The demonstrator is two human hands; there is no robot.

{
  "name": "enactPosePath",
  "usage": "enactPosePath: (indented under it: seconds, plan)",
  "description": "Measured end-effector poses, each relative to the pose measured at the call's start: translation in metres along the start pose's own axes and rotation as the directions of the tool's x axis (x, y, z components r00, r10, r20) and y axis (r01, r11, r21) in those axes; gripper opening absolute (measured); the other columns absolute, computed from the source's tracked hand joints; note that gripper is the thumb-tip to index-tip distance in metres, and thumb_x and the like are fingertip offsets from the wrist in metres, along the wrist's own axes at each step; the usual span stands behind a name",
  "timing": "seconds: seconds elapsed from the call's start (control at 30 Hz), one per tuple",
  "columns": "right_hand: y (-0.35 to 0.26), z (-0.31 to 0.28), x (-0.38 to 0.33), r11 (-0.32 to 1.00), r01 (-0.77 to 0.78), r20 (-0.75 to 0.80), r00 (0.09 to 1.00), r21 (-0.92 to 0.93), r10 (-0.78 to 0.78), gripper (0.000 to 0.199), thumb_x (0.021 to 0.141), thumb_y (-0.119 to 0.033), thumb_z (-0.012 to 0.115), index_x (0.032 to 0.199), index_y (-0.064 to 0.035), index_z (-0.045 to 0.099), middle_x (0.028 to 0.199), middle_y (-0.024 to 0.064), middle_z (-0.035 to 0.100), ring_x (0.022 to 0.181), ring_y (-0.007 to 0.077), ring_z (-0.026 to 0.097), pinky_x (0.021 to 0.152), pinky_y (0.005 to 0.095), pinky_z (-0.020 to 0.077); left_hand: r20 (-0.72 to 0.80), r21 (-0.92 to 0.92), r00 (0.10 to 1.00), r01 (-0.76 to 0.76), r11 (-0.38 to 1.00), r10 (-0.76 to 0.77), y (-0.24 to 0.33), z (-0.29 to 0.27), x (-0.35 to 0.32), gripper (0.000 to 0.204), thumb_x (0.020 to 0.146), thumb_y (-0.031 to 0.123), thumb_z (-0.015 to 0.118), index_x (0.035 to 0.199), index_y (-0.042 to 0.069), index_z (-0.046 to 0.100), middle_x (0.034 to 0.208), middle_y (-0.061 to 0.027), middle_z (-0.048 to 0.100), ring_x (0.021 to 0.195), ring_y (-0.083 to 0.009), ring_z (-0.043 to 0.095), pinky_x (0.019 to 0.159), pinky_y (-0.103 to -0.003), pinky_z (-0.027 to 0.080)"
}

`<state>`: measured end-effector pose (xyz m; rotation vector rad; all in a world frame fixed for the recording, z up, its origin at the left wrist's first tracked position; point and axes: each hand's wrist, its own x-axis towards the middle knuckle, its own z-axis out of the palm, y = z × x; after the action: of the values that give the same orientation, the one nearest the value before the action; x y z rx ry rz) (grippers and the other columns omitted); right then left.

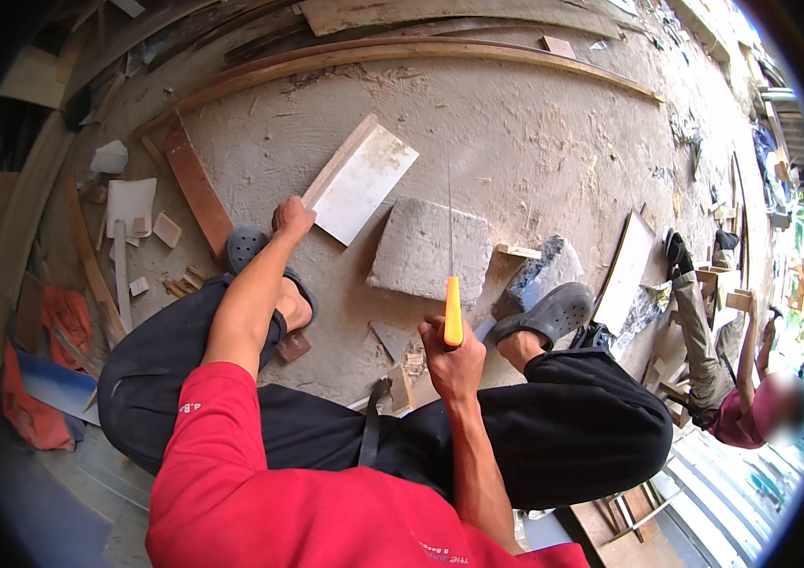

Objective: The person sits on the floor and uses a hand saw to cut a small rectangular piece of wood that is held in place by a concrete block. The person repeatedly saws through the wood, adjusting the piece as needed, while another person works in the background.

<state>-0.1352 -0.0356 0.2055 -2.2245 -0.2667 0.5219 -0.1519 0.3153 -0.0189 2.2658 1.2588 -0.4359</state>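
Observation:
My left hand [294, 219] grips the near left corner of a white-faced wooden board [366, 189] with a brown edge, tilted over the ground. In my right hand [456, 362] is the yellow-orange handle of a handsaw [453, 308]. The saw's thin blade shows edge-on and points away from me, passing over a rough grey concrete block [402, 248]. The board lies just left of the block and apart from the blade.
My feet in dark clogs [553, 317] stand either side of the block. A blue-grey stone [536, 275] and a small wood offcut [518, 251] lie to its right. Long planks [402, 47] cross the far side. At right, another person [738, 407] crouches among wood pieces.

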Motion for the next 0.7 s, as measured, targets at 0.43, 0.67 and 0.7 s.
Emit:
enactPosePath:
  seconds: [0.43, 0.67, 0.7]
  plan:
    - [-0.008, -0.004, -0.004, 0.996, -0.005, -0.034, 0.999, 0.088, 0.008, 0.02, 0.082, -0.02, 0.075, 0.095, -0.0049, 0.071, 0.077, 0.0133, 0.069, 0.069, 0.0268, 0.067, 0.066, 0.0347, 0.0511, 0.019, 0.03, 0.995, -0.095, 0.995, 0.094, 0.018, -0.024, -0.01, 0.078, 0.075, 0.04, 0.077, 0.139, 0.009, 0.046, 0.128, -0.0181, 0.059, 0.118, -0.0349, 0.057, 0.098, -0.046, 0.046]
    - [-0.023, -0.011, -0.01, 0.978, -0.077, -0.037, 0.996, 0.196, 0.086, 0.024, 0.081, -0.022, 0.074, 0.091, -0.0013, 0.068, 0.076, 0.0169, 0.069, 0.072, 0.0313, 0.069, 0.069, 0.0379, 0.0518, -0.134, 0.116, 0.983, -0.111, 0.987, 0.127, 0.038, -0.028, -0.038, 0.087, 0.079, 0.036, 0.076, 0.148, 0.008, 0.031, 0.154, -0.0163, 0.027, 0.141, -0.034, 0.028, 0.114, -0.044, 0.03]
    - [-0.025, -0.009, -0.012, 0.976, -0.078, -0.048, 0.995, 0.205, 0.09, 0.024, 0.081, -0.023, 0.074, 0.09, -0.0009, 0.068, 0.076, 0.0171, 0.068, 0.072, 0.031, 0.068, 0.069, 0.038, 0.0516, -0.171, 0.11, 0.975, -0.126, 0.986, 0.144, 0.041, -0.03, -0.046, 0.086, 0.079, 0.035, 0.075, 0.147, 0.008, 0.031, 0.154, -0.0166, 0.027, 0.141, -0.0342, 0.028, 0.114, -0.044, 0.03]
